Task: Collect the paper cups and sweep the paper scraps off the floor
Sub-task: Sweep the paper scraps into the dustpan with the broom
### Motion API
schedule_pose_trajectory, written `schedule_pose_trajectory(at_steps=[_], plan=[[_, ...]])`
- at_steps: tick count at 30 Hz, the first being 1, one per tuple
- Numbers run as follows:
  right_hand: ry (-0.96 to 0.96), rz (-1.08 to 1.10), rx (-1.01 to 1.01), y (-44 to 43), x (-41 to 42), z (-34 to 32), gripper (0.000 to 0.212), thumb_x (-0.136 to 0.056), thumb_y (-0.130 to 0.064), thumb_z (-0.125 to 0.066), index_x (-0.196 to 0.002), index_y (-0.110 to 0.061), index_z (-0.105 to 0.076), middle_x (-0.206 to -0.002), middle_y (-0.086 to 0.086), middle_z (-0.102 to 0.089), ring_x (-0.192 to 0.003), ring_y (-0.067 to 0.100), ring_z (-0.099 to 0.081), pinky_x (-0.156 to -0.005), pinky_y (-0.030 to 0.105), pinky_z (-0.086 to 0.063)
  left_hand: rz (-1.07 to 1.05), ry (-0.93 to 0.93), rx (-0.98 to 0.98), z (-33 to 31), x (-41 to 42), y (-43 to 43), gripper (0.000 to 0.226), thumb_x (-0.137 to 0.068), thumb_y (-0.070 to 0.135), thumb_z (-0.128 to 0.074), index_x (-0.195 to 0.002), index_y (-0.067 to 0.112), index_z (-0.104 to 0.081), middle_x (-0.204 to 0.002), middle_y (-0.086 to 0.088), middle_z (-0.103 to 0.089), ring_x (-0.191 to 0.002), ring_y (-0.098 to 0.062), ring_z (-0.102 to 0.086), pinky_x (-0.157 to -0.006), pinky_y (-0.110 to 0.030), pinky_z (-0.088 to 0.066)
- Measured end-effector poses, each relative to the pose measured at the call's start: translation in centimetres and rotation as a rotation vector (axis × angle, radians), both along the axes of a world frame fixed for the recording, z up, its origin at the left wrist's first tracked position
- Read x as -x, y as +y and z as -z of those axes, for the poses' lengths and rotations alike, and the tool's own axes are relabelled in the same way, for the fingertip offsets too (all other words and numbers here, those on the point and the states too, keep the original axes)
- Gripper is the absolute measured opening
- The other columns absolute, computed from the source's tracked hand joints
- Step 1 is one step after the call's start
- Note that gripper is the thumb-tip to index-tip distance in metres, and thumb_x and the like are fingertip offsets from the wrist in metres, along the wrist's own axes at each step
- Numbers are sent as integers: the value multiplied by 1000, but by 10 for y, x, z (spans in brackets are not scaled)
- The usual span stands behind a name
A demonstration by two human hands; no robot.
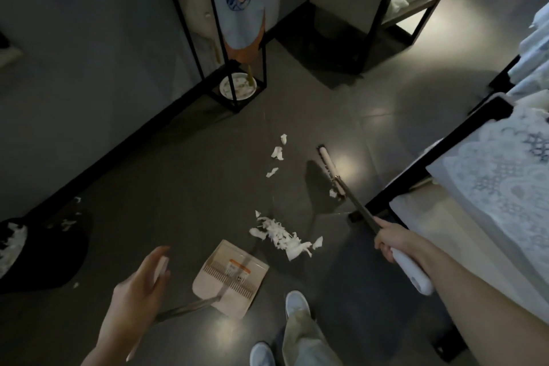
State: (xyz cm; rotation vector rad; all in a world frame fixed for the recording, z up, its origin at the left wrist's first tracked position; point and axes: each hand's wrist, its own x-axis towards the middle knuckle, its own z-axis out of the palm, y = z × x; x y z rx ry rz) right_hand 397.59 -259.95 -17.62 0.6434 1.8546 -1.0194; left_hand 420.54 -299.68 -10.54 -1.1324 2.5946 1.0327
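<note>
1. A heap of white paper scraps (282, 238) lies on the dark tiled floor (184, 181), just beyond the open lip of a beige dustpan (230, 275) and touched by neither hand.
2. Looser scraps (277, 153) trail away from the heap, and a single piece (333, 193) sits right against the head of the broom (330, 169).
3. The broom head is out past the heap, on the right; whether it touches the floor cannot be told.
4. The right hand (390, 239) holds the broom where the dark shaft meets the white grip. Its fingers (383, 245) are wrapped tightly round it, well apart from the heap.
5. The left hand (139, 288) holds the dustpan by the top of its long handle. Its fingers (154, 257) are loosely curled about the white grip, with the pan resting flat on the floor between that hand and the heap.
6. Two pale shoes (297, 303) stand just behind the pan.
7. At the far left a black bin (44, 255) holds more white scraps, and a few bits lie on the floor near it.
8. Farther off, a black wire stand (234, 38) holds a patterned plate (237, 87) at its base.
9. Black-framed furniture draped in a lace cloth (490, 187) borders the right side.
</note>
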Motion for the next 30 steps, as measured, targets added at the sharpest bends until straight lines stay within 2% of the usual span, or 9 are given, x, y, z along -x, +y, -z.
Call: schedule_pose_trajectory(at_steps=[4,7,11,15,19,22,25,27,30], plan=[[-52,60,28,-10,10,23,75,-86,13,-36,-145,-34,-32,-56,5,-46,-34,10,-35,-33,17,-32,-57,25,33,2,5,-3,42,-87,9,-64,-125,26,-57,-94,-3,-64,-102,-31,-64,-87,-39,-44],[-114,-2,26,-29,3,28,79,-83,11,-37,-145,-37,-30,-58,7,-49,-35,11,-38,-33,18,-33,-79,13,17,6,4,-4,40,-89,13,-60,-127,28,-56,-107,-11,-67,-109,-32,-60,-92,-41,-43],[-189,-168,-38,-61,-30,24,89,-75,8,-43,-147,-42,-24,-88,15,-58,-42,13,-48,-38,23,-39,-80,13,-22,4,1,-2,40,-91,15,-58,-128,30,-54,-111,-10,-66,-113,-32,-58,-89,-37,-40],[-279,-65,70,-85,-35,6,77,-83,10,-43,-141,-41,-37,-52,4,-47,-32,7,-37,-32,17,-32,-100,13,-39,4,-8,-2,37,-91,16,-59,-126,29,-55,-106,-5,-66,-113,-27,-59,-88,-34,-40],[-268,43,114,-84,-9,-22,67,-91,10,-39,-139,-36,-39,-40,1,-38,-26,4,-32,-26,11,-25,-122,43,-48,5,-17,-2,38,-90,15,-61,-124,29,-56,-113,-5,-67,-113,-20,-59,-92,-31,-41],[-230,48,102,-87,12,-33,71,-91,11,-39,-143,-37,-32,-39,0,-37,-25,4,-31,-26,11,-26,-159,76,-65,-2,-14,-5,36,-90,14,-60,-123,28,-57,-110,-5,-66,-111,-21,-59,-90,-31,-41],[-151,8,110,-101,45,-34,63,-90,11,-39,-139,-28,-39,-51,2,-36,-26,4,-32,-27,11,-28,-197,113,-61,-12,-6,-6,37,-90,13,-59,-107,46,-55,-98,-5,-64,-97,-21,-60,-89,-37,-45],[-98,-30,109,-113,73,-31,49,-90,10,-40,-121,-27,-49,-57,3,-38,-28,4,-34,-27,12,-29,-203,110,-63,-13,3,-4,36,-91,13,-58,-105,45,-54,-93,-6,-63,-93,-20,-57,-87,-35,-43],[10,-111,58,-128,123,-14,26,-86,7,-42,-98,-15,-51,-58,5,-44,-36,8,-38,-30,16,-32,-221,89,-45,-6,14,-1,36,-91,13,-59,-122,31,-56,-91,-6,-63,-93,-23,-59,-83,-32,-40]])
